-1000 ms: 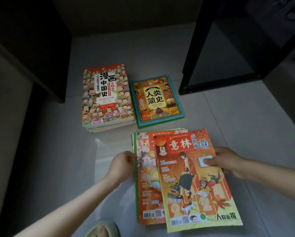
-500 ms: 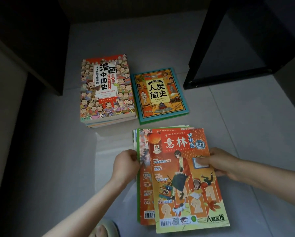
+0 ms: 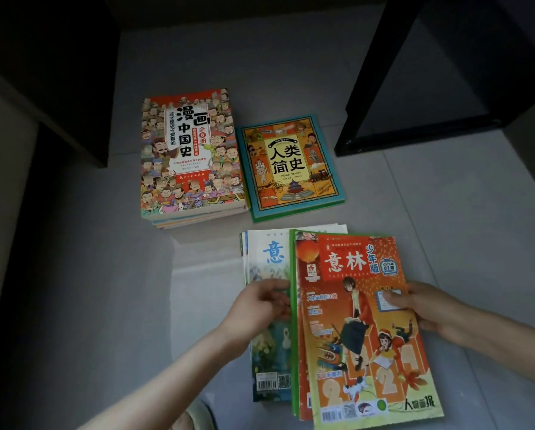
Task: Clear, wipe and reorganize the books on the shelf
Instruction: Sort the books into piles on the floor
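On the grey floor, far left, a stack of comic history books lies flat. A teal-edged book sits just beside it. Both are out of the shelf, so the clearing looks done and the sorting seems to be the step in hand.

Nearer to me, the left hand reaches in low, wrist flat, and rests on a pale magazine. Its fingertips are tucked at the green left edge of the pile lying over it. Whether they pinch that edge or only press against it, I cannot tell.

The orange magazine tops that pile, skewed to the right of the pale one. The right hand comes in from the side and pinches its right edge, thumb on the cover and fingers curled beneath.

Next, I reckon, both hands need to draw the offset copies together and square their edges.

The black shelf frame stands at the far right, well apart.
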Available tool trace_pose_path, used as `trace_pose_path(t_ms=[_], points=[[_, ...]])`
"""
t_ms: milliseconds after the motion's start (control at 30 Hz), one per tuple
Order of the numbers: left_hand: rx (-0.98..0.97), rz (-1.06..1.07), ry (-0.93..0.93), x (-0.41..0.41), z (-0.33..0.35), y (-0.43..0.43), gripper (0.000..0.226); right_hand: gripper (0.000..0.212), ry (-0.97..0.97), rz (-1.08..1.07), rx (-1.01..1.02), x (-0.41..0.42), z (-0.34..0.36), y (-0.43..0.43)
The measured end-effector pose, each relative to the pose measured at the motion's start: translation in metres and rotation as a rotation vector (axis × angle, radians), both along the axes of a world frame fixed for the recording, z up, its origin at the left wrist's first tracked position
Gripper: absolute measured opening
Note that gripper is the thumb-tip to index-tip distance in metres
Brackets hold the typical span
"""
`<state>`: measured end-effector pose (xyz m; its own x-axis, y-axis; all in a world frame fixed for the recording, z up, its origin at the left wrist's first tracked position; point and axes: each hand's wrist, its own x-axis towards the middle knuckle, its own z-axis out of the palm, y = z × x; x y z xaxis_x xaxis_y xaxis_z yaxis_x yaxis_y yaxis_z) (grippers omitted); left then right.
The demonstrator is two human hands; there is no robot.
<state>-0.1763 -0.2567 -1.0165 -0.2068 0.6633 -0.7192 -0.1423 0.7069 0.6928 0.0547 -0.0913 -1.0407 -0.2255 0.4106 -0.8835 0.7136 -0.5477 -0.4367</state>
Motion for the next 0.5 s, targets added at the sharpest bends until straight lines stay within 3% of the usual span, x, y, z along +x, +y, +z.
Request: trace_pose_path(t_ms=[133,167,233,400,500], points=[[-0.054,0.006,0.534,-0.023,-0.015,-0.007,0.028,0.021,0.083,-0.07,0.027,-0.007,-0.001,-0.004],[-0.08,0.021,0.573,-0.03,-0.016,-0.011,0.027,0.019,0.096,-0.091,0.046,-0.011,-0.002,-0.006],[-0.108,0.02,0.488,-0.033,-0.013,-0.015,0.028,0.017,0.11,-0.123,0.077,-0.02,-0.005,-0.009],[-0.15,-0.056,0.306,-0.029,-0.055,-0.026,0.06,0.015,0.107,-0.051,0.093,-0.044,-0.01,-0.004],[-0.185,-0.012,0.18,-0.029,-0.029,-0.011,0.069,0.017,0.107,-0.021,0.019,-0.047,-0.012,0.004]])
